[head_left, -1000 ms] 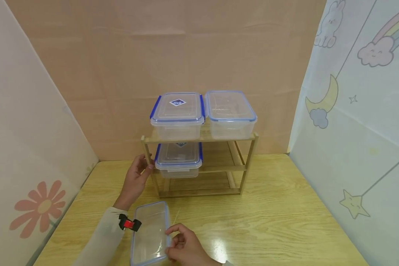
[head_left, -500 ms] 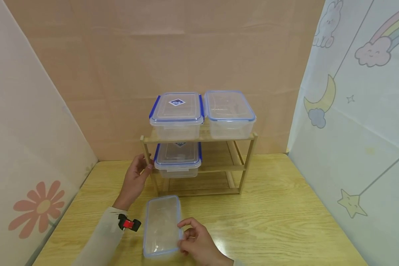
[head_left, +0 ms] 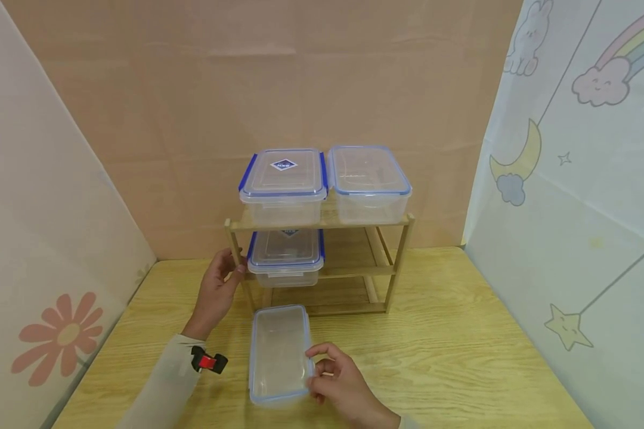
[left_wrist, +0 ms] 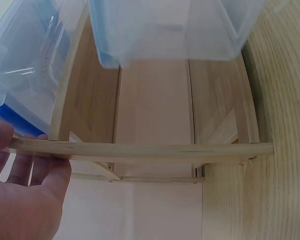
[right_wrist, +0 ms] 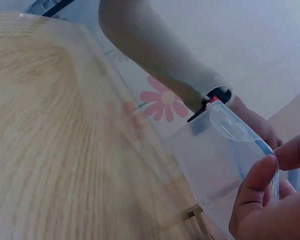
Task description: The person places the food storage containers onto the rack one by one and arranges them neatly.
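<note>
My left hand (head_left: 220, 292) grips the left front post of a wooden three-tier rack (head_left: 322, 308); in the left wrist view its fingers curl round the post beside the middle shelf. A clear lidded food container (head_left: 280, 354) with a light-blue rim is between thumb and fingers of my right hand (head_left: 343, 381), pinched by its right edge. It overlaps the rack's bottom front rail in the head view. From the right wrist, the same container (right_wrist: 210, 155) shows its clear side wall, held above the table.
On the top shelf stand a dark-blue-clipped container (head_left: 284, 179) and a light-blue-rimmed one (head_left: 372, 179). Another dark-blue-clipped container (head_left: 285, 256) occupies the middle shelf's left side. The wood-grain table (head_left: 451, 357) meets printed side walls (head_left: 579, 179).
My right hand has moved the held container rightward and toward the rack, from beside my left forearm to before the rack's lower left. The left hand stays on the post.
</note>
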`<state>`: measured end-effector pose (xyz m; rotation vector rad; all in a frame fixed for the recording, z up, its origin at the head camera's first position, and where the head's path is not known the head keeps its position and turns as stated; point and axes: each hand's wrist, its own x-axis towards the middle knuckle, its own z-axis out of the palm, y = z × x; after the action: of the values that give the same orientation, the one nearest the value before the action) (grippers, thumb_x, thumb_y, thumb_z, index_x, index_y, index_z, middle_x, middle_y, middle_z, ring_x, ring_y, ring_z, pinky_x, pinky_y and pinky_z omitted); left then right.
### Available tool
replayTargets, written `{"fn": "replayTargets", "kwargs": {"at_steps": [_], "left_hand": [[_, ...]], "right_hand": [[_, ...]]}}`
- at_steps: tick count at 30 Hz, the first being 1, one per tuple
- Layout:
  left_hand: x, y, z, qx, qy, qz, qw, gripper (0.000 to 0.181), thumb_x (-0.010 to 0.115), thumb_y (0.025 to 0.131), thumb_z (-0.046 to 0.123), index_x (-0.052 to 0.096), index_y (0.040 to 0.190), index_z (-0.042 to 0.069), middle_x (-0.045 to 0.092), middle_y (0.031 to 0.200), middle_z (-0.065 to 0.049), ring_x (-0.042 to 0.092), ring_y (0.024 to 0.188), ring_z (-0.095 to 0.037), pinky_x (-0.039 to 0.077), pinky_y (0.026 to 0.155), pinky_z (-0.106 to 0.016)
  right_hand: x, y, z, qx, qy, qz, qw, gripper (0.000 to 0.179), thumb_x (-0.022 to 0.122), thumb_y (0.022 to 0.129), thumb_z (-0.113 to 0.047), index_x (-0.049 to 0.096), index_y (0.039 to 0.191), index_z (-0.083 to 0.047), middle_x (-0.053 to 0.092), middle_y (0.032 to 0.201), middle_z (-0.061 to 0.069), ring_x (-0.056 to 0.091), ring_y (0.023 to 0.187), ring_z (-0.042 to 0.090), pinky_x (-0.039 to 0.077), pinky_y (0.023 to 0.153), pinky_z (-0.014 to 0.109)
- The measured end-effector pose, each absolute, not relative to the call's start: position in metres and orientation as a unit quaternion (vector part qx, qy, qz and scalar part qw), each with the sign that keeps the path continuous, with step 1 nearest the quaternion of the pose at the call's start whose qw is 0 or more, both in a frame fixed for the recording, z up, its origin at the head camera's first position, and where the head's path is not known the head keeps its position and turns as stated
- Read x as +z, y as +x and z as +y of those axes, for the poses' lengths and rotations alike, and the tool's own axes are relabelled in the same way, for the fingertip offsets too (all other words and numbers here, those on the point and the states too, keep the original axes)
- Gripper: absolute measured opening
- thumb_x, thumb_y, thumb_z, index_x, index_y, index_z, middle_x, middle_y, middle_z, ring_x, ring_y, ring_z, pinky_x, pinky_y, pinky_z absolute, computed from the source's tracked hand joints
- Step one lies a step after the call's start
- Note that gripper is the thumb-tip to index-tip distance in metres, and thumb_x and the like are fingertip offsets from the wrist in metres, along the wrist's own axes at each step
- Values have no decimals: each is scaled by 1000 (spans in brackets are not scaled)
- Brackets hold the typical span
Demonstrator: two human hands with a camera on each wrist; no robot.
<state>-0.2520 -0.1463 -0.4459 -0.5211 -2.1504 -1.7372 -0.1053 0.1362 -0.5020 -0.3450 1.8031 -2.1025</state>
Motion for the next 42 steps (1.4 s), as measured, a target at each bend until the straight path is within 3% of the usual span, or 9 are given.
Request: {"fn": "replayTargets", "kwargs": {"at_steps": [20, 42], "left_hand": [[-448, -253, -140, -628, -169, -735, 192, 42, 53, 102, 5, 45, 142, 13, 61, 119, -7, 60, 113, -11, 51, 90, -19], [-451, -254, -141, -622, -181, -737, 192, 41, 52, 103, 12, 44, 144, 18, 60, 121, -5, 59, 118, -13, 53, 92, -20]], "right_hand": [[-474, -106, 176, -752, -115, 627, 167, 43, 61, 90, 1, 44, 130, 0, 53, 82, -1, 52, 68, 10, 45, 63, 20], [-451, -92, 216, -765, -136, 616, 128, 40, 59, 91, 4, 46, 129, -2, 53, 84, -2, 50, 68, 10, 42, 61, 19]]}}
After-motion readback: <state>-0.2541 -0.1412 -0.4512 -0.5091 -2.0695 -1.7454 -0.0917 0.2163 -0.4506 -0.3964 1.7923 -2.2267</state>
